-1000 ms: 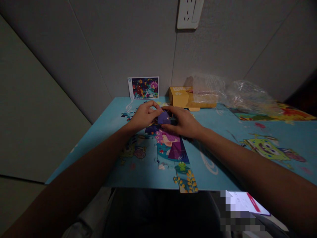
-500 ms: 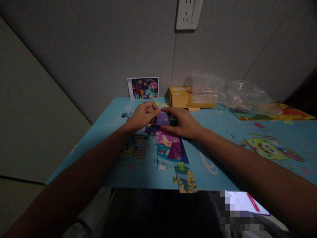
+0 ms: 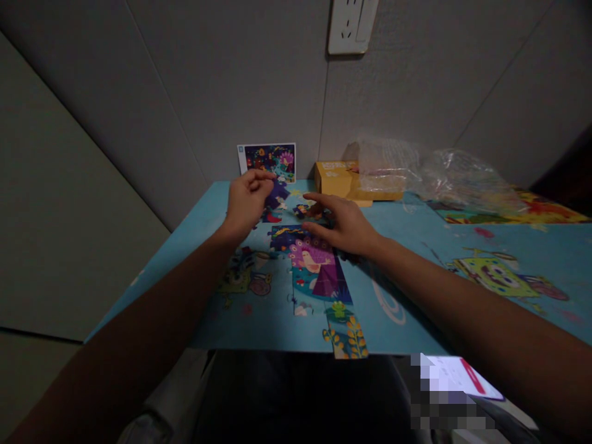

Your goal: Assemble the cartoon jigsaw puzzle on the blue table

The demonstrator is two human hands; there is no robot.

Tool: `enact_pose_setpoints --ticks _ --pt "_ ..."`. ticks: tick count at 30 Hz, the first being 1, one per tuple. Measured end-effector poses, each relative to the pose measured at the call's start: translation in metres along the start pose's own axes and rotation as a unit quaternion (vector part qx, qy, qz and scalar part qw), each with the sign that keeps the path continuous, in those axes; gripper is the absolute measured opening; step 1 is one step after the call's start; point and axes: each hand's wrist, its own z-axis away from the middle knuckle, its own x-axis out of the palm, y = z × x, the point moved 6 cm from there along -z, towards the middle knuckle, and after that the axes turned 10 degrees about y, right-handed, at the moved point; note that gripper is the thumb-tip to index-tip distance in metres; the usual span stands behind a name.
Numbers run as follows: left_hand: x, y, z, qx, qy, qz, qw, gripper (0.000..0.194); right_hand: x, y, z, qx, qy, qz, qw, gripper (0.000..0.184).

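Pinched in the fingertips of my left hand [image 3: 250,196] is a dark purple jigsaw piece [image 3: 276,192], raised over the far part of the table. My right hand [image 3: 341,223] rests at the far right of the joined jigsaw section [image 3: 319,265], its thumb and fingers apart and holding nothing. That section shows a pink peacock-like bird, a purple slope, and a frog with orange plants at the near end. Between the hands lie loose jigsaw pieces [image 3: 300,211]; my right fingers partly hide some. A piece with a red shape [image 3: 272,217] lies below my left hand.
A picture card [image 3: 271,161] leans on the wall behind my left hand. To its right stand a yellow box [image 3: 340,182] and crumpled clear plastic [image 3: 393,163]. The blue cartoon table top [image 3: 416,271] ends near my lap, where a lit phone [image 3: 456,375] lies.
My left hand has moved away and to the left, carrying the purple piece off from beside my right hand. My right hand has stayed nearly in place, and the far pieces are now uncovered.
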Motion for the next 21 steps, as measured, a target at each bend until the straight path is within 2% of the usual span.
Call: enact_pose_setpoints --ticks 2,4,10,21 --pt "-0.014 -0.004 -0.009 0.0 0.075 -0.02 0.997 0.012 -0.001 0.0 -0.001 0.007 0.007 0.006 1.0 0.046" --pt "-0.021 -0.008 -0.014 -0.006 0.108 -0.036 0.993 0.013 -0.003 0.001 -0.001 0.018 0.012 0.012 1.0 0.04" --pt "-0.021 -0.014 -0.015 -0.015 0.102 -0.041 0.994 0.014 -0.004 0.004 -0.001 0.041 0.021 0.018 0.999 0.034" --pt "-0.021 -0.012 -0.015 0.0 0.094 -0.052 0.994 0.012 -0.004 0.005 0.0 0.034 0.021 0.036 0.999 0.03"
